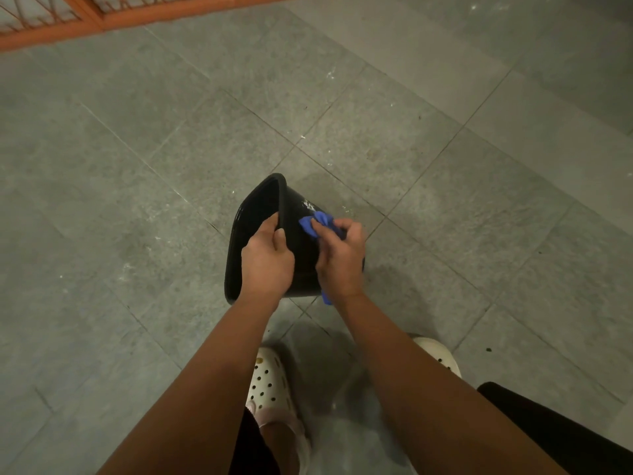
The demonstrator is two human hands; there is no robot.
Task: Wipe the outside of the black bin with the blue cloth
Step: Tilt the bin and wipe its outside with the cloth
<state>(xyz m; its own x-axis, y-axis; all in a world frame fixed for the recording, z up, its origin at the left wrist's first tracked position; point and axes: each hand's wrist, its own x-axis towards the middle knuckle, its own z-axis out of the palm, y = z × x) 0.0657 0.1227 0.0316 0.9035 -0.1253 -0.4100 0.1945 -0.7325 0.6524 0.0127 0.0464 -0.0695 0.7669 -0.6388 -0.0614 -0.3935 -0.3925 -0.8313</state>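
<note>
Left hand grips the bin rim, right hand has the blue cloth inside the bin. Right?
No. In the head view the right hand holds the blue cloth against the outer wall of the black bin, not inside it. The left hand does grip the rim.

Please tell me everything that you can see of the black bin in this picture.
The black bin looks like smooth, glossy plastic, with a rolled rim and walls narrowing toward the base. It is tipped, its opening facing left in the picture. White marks show on its outer wall. The left hand grips the rim. The right hand holds the blue cloth against the outer wall. Whether it touches the tiled floor I cannot tell.
</note>
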